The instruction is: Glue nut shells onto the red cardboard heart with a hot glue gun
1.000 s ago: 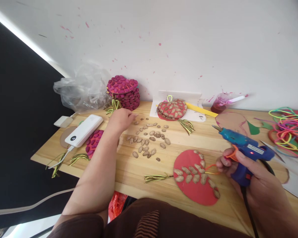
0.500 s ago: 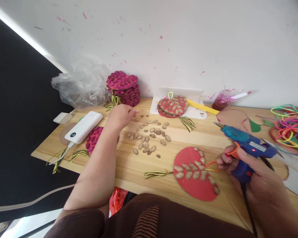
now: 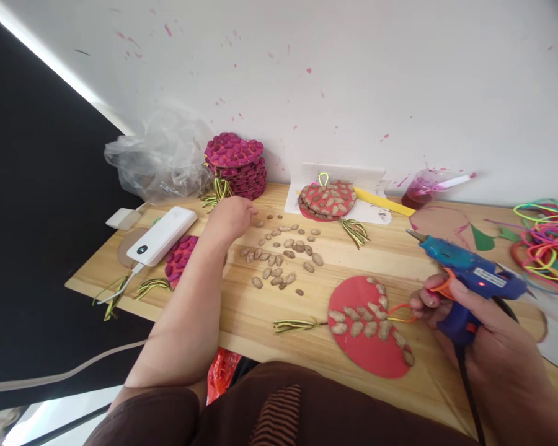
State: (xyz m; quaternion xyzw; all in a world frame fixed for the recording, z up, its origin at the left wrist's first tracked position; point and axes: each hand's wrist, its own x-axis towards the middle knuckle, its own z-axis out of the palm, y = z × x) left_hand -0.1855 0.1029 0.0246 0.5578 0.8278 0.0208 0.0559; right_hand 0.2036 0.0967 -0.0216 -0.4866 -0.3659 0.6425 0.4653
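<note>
My right hand [image 3: 465, 316] is closed round a blue glue gun [image 3: 465, 275], its nozzle pointing up and left above the wooden table [image 3: 242, 310]. Just left of that hand lies a red disc [image 3: 363, 347] with rows of tan seeds glued on, an orange loop at its right and a striped tassel at its left. My left hand [image 3: 230, 218] reaches out to the far edge of a scatter of loose seeds [image 3: 281, 257]; its fingers are curled down on the seeds, and what they hold is hidden.
A stack of magenta seed discs [image 3: 236, 164] and a clear plastic bag [image 3: 160, 158] stand by the wall. A white power bank [image 3: 162, 235], a finished red disc [image 3: 328, 199], a pink cup [image 3: 418, 189] and coloured cords [image 3: 546, 238] lie around.
My left hand has stayed at the far edge of the loose seeds, its fingers curling down more. The glue gun has barely shifted.
</note>
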